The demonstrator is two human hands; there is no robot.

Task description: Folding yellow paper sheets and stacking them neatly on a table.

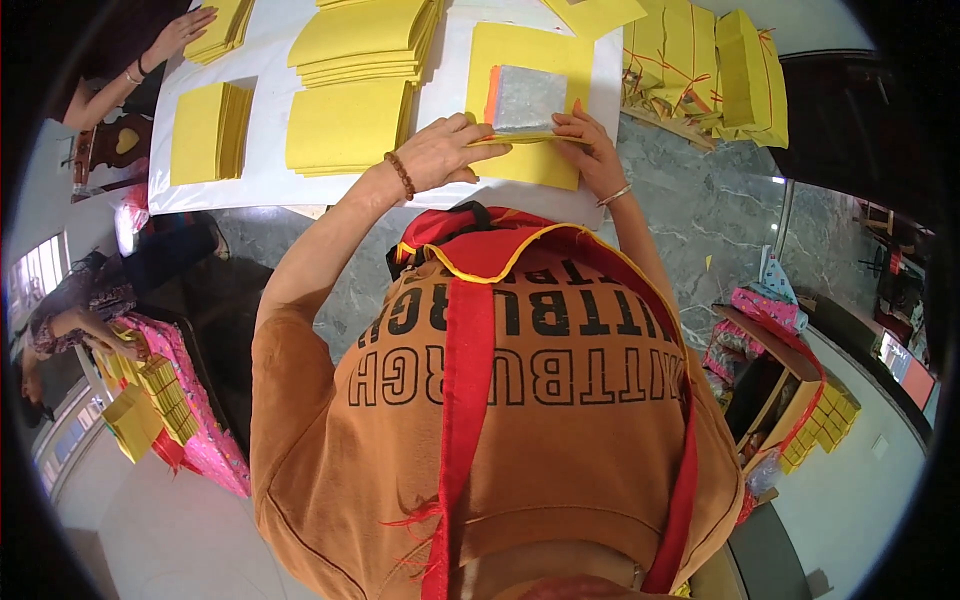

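Observation:
A yellow paper sheet [483, 62] lies on the white-covered table in front of me. On it rests a silver square with an orange strip along its left side [530, 98]. The sheet's near edge is bent up in a narrow fold along the square's near side. My left hand [440, 155] grips that fold at its left end, fingers pointing right. At the right end, my right hand [592, 150] pinches the same fold between thumb and fingers. More yellow paper [535, 165] shows under the fold, toward the table's near edge.
Stacks of folded yellow paper [345, 125] stand left of my hands, with a smaller stack [208, 135] farther left. Yellow bundles tied with red string [690, 50] lie at the right. Another person's hand [183, 35] touches a stack at the far left; someone else [75, 320] works behind.

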